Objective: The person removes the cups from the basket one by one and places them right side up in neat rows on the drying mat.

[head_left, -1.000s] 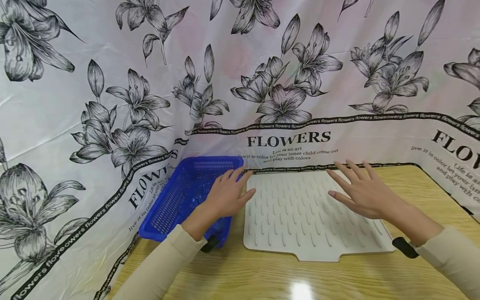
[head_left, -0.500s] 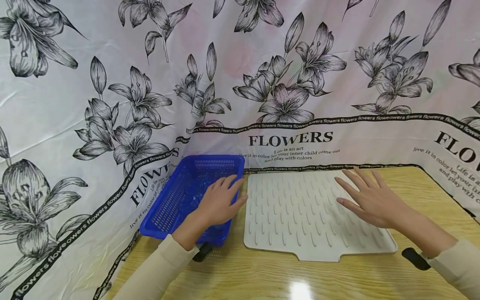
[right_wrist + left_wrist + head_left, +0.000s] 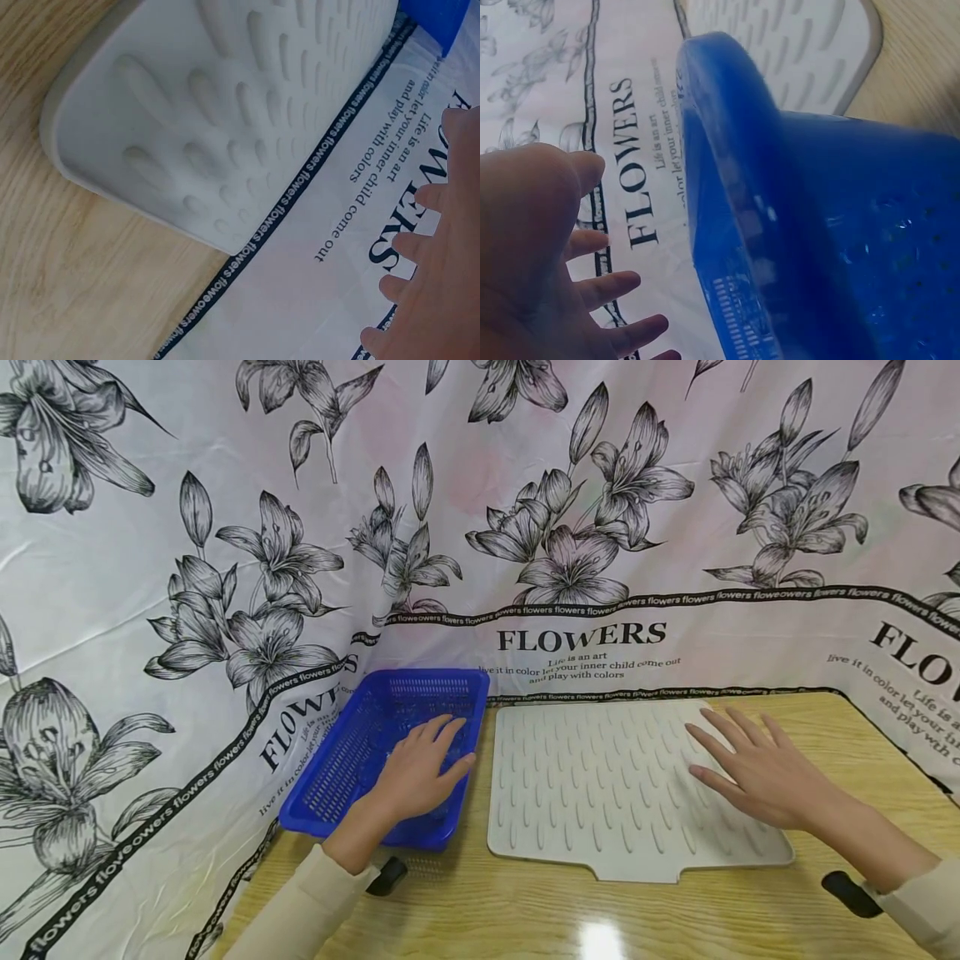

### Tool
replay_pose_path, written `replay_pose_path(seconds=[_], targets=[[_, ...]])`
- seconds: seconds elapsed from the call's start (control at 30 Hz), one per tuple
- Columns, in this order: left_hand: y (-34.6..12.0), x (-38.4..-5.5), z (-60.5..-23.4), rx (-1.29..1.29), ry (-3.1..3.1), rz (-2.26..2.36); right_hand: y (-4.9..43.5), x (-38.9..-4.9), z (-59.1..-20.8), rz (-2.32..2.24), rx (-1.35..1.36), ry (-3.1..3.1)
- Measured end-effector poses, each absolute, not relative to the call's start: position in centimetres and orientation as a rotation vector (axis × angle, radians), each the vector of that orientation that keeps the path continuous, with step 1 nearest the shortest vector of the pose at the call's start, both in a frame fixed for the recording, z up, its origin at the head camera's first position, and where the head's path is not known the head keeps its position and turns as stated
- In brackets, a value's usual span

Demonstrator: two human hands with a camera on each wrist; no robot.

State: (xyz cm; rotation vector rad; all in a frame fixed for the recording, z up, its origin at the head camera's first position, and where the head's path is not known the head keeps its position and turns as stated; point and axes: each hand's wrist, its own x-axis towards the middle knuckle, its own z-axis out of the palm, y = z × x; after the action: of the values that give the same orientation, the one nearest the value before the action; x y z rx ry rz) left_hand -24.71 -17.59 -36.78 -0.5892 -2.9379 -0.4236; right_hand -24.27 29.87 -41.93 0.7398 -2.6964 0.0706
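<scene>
A blue plastic basket (image 3: pixel 318 789) with slotted walls stands on the left of the table. Over it hovers my left hand (image 3: pixel 420 777), fingers spread and holding nothing. Shiny see-through things (image 3: pixel 900 225) lie inside the basket; their kind cannot be made out. To the right of the basket lies a flat white board (image 3: pixel 585 793) with rows of raised ridges and a short tab at its front. My right hand (image 3: pixel 765 777) is above the board's right side with its fingers apart, gripping nothing. Both wrist views show loosely extended fingers.
The light wooden table (image 3: pixel 510 910) runs under everything. A white cloth (image 3: pixel 420 643) with printed flowers and lettering hangs behind and along both sides, close to the basket's left and back edges.
My left hand has drifted left and a little down, from the basket's right edge to over its middle. My right hand has moved slightly right and down. Basket and board stay put.
</scene>
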Motion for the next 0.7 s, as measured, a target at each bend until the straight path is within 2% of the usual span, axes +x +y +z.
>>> replay_pose_path(seconds=[0.7], targets=[[-20.0, -24.3, -38.3, -0.499, -2.950, -0.676, 31.4, -22.5, -43.4, 0.217, 0.692, -2.777]])
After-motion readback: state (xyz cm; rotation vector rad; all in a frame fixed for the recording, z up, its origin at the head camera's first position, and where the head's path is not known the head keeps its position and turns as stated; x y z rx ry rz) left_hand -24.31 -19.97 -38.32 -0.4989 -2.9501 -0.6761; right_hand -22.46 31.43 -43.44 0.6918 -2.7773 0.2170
